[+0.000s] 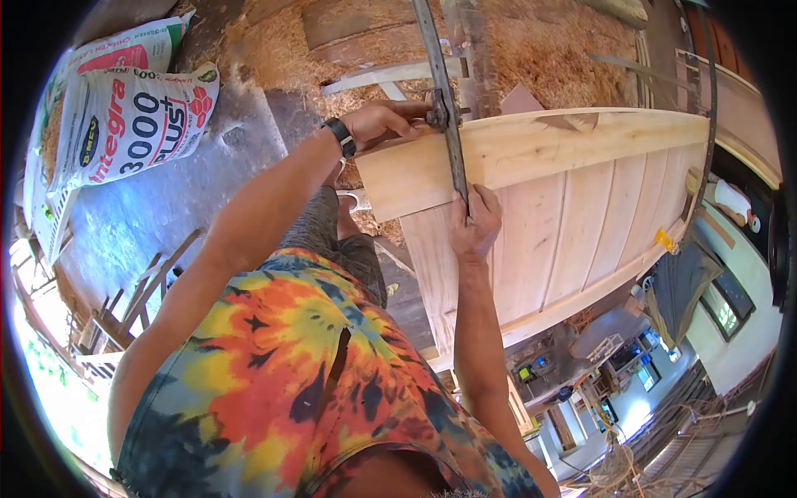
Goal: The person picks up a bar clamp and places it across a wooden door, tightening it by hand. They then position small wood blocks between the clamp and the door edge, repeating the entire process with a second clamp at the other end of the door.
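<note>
A long metal bar clamp (pixel 454 153) lies across the pale edge board (pixel 531 158) of a large wooden panel (pixel 531 241). My left hand (pixel 380 124), with a dark watch on the wrist, is at the clamp's sliding jaw beside the board's outer edge, its fingers closed around that part. My right hand (pixel 476 226) is closed on the lower end of the bar, over the panel's planks. The left fingertips are partly hidden behind the jaw.
Printed sacks (pixel 145 124) lie at the upper left on a bluish surface (pixel 133 224). Wood shavings (pixel 544 54) cover the ground beyond the panel. Another long bar (pixel 711 108) crosses the panel's far right end. Wooden frames (pixel 137 303) stand at the left.
</note>
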### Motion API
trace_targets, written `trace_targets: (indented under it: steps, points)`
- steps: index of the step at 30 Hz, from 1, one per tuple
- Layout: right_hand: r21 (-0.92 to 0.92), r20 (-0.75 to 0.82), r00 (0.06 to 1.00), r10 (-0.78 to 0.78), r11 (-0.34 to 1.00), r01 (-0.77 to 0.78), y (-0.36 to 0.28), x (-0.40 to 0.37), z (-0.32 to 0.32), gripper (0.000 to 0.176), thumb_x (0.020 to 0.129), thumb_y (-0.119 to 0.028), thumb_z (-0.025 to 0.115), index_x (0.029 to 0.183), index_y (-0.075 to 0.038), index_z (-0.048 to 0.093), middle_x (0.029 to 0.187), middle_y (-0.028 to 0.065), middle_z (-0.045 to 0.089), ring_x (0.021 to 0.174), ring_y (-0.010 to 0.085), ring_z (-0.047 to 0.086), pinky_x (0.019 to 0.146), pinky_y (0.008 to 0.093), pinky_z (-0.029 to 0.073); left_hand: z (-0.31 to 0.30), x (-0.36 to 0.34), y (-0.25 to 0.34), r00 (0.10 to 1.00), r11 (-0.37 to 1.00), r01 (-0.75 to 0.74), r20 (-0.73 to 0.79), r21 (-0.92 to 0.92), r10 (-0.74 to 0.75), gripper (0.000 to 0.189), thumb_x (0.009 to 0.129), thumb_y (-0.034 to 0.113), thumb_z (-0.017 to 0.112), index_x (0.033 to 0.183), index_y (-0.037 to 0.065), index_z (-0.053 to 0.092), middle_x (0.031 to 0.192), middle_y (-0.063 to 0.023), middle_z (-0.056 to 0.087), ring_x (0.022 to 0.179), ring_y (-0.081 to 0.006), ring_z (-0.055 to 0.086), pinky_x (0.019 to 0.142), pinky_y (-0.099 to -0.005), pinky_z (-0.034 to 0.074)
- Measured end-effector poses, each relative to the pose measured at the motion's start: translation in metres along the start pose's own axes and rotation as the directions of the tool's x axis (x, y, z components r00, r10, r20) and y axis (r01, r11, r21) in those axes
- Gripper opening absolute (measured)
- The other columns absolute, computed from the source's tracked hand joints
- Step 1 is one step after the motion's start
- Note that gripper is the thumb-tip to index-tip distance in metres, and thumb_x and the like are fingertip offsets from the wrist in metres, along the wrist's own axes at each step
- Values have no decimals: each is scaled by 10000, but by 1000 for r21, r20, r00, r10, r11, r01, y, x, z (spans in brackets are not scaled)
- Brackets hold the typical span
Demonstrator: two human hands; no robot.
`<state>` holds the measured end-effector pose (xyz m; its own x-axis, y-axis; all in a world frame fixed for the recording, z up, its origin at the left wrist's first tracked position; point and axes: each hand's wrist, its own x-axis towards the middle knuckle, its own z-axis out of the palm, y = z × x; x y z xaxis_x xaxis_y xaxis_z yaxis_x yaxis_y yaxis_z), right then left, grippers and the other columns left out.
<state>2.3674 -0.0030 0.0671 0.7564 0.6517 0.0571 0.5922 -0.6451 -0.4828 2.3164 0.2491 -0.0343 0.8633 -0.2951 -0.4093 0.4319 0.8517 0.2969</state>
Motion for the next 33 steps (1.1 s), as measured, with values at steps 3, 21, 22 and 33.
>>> trace_targets:
  steps: [3,21,22,33]
  points:
    - [65,-14,999,41,997,-40,3,-2,2,272,781,-12,689,1051,-29,707,959,163,650,854,327,630,757,372,513,17,2,1,997,987,-72,-13,145,74,670,829,67,685,1448,42,429,1394,-115,525,1299,-210,475,1078,-358,389]
    - [91,-17,1000,10,996,-8,2,1,-3,264,739,-56,698,1002,-46,717,851,70,643,756,272,606,673,384,460,31,1,1,970,853,-81,-155,515,186,398,871,188,730,1220,19,636,1027,-51,696,914,-107,627,805,-271,513]
    - [88,-13,1000,3,996,-2,2,2,-3,261,745,-61,696,1005,-46,716,852,67,639,753,270,603,678,386,454,31,1,2,971,852,-76,-156,518,182,398,871,188,730,1220,19,636,1027,-51,696,914,-107,627,805,-271,513]
    - [46,-11,1000,-18,999,18,6,-1,2,244,771,-77,690,1012,-42,710,871,64,613,808,270,579,737,406,427,12,3,-7,965,691,-179,-14,700,263,618,841,243,745,1373,42,504,1282,-86,600,1145,-134,546,1004,-304,429]
